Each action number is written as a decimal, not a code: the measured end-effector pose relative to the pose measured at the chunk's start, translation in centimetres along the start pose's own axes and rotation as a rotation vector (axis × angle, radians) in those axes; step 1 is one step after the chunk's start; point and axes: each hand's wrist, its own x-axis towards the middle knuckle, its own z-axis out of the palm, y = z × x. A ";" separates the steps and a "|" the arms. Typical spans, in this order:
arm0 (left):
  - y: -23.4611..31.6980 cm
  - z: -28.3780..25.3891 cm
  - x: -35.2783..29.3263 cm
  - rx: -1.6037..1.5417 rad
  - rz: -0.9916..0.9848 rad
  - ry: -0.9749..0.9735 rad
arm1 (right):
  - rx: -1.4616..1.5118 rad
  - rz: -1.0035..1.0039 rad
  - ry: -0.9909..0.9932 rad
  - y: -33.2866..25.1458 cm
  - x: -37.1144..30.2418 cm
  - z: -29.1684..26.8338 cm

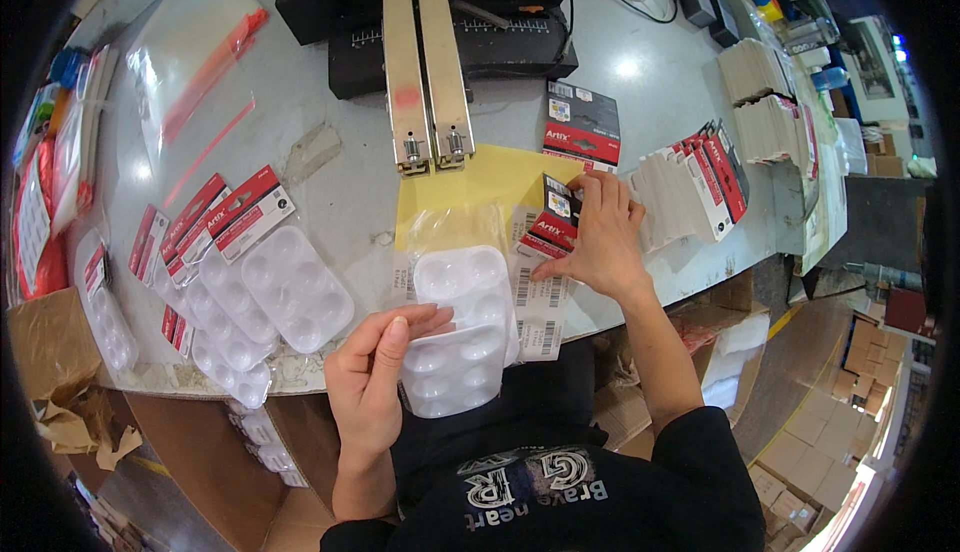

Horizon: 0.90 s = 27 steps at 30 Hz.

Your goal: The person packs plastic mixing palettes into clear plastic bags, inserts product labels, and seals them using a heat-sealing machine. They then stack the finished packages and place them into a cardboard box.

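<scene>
Two white plastic paint palettes (455, 372) with round wells overlap in front of me at the table edge, the nearer one jutting over my lap. My left hand (375, 367) is at their left side, its fingers reaching in at the nearer palette's upper edge, thumb raised. A clear plastic bag (455, 224) lies at the palettes' far end. My right hand (605, 237) grips a folded red-and-black header card (553, 220) between thumb and fingers, above barcode label sheets (541, 322). Another header card (581, 124) lies just beyond it.
A black sealing machine (450, 52) with two metal bars stands ahead, yellow sheet (425, 192) below it. Carded palettes (298, 287) pile up at left, near clear bags (195, 52). Header card stacks (672, 197) stand at right. Cardboard boxes (205, 462) sit below the table.
</scene>
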 end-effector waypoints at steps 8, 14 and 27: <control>0.2 -0.2 0.0 -0.022 -0.019 0.010 | 0.024 -0.028 0.082 -0.7 -1.0 -0.9; 0.5 0.0 0.0 -0.008 -0.005 -0.006 | 0.390 -0.029 0.135 -0.4 -1.1 -5.6; 0.3 1.3 0.2 0.045 -0.051 -0.078 | 0.944 -0.438 -0.211 -3.1 -0.2 -9.4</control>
